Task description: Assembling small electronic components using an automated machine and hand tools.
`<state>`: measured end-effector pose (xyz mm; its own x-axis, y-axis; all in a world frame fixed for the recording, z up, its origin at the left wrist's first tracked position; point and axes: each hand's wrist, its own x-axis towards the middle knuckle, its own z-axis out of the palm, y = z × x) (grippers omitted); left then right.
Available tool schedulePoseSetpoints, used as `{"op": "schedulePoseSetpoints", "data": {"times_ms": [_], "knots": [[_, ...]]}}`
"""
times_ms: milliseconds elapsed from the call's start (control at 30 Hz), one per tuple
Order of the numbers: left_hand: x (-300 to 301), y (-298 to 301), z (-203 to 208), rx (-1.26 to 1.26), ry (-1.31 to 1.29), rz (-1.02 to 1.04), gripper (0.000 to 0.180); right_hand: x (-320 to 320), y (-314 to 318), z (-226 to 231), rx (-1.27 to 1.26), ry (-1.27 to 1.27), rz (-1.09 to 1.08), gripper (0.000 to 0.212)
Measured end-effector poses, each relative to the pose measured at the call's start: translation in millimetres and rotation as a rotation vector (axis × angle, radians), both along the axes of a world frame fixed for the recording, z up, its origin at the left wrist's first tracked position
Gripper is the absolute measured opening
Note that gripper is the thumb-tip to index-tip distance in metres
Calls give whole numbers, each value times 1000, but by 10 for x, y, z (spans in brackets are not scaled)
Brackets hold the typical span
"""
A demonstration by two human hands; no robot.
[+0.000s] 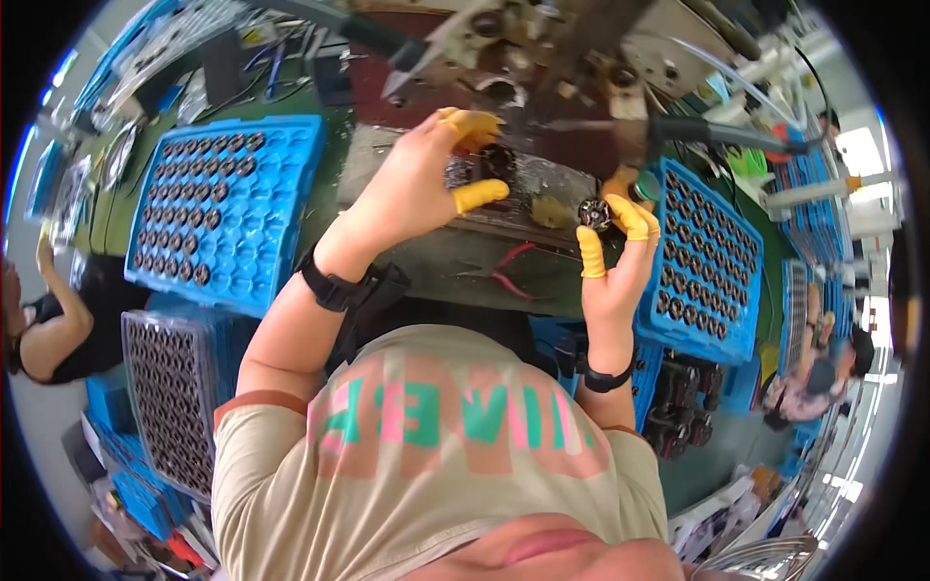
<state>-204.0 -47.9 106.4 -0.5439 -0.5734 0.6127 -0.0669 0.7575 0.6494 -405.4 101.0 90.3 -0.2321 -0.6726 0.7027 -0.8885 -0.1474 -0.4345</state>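
Left hand (417, 181) open, fingers spread around dark fixture (498, 160); right hand (620, 269) pinches round part (594, 214). Likely part changeover; next calls for careful alignment.

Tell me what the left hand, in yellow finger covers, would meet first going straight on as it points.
The left hand would most likely meet the dark, shiny, roundish part between its thumb and fingers; depth is unclear, so it may already touch it.
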Motion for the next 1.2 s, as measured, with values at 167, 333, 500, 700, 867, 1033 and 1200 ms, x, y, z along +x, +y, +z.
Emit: {"op": "schedulePoseSetpoints", "data": {"times_ms": [167, 333, 500, 700, 867, 1033, 1200], "knots": [[66, 78, -219, 127, 12, 162, 49, -333, 508, 102, 19, -30, -199, 41], [56, 4, -366, 235, 78, 122, 51, -985, 1241, 192, 33, -215, -537, 40], [80, -11, -424, 282, 31, 60, 51, -973, 1445, 267, -22, -390, -360, 44], [38, -18, -459, 299, 53, 80, 47, -747, 1313, 486, -41, -117, -382, 45], [45, -3, -461, 315, 49, 118, 50, -920, 1365, 424, 22, -1, -455, 44], [74, -2, -433, 336, 63, 77, 47, -2088, 1986, 86, 269, 47, -987, 34], [91, -61, -461, 387, 54, 71, 48, -2571, 2172, -155, 479, -142, -1084, 33]]}}
